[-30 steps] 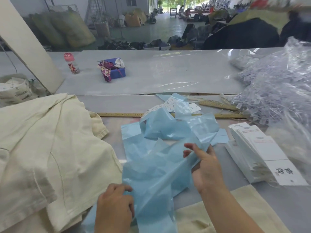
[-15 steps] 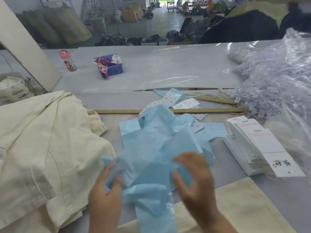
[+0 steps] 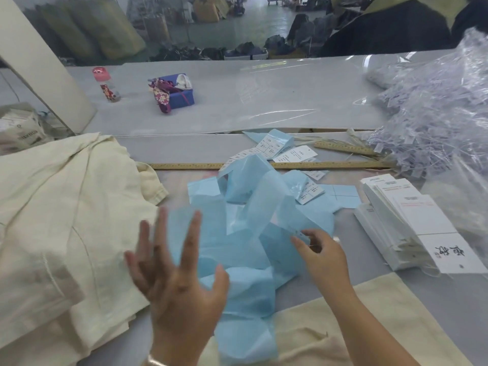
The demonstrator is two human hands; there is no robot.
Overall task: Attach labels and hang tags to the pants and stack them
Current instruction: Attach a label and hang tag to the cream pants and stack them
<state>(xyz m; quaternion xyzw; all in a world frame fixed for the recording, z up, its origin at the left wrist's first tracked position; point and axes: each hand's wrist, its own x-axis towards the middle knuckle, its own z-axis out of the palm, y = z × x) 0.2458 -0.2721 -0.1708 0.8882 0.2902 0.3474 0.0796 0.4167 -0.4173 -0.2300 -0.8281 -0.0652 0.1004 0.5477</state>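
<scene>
A long, thin, glossy pale-blue label backing strip (image 3: 245, 233) lies crumpled in loops at table centre, its free tail running toward the near edge. The right hand (image 3: 320, 256) pinches a fold of it, while the left hand (image 3: 177, 281) hovers with fingers spread wide, holding nothing. Cream woven pants (image 3: 60, 220) lie heaped at left; a slanted stack of stiff white rectangular hang tags (image 3: 412, 223) sits at right.

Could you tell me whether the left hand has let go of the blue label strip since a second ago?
Yes. The left hand gripped the blue label strip low beside the cream pants; now it is lifted off it, fingers spread.
</scene>
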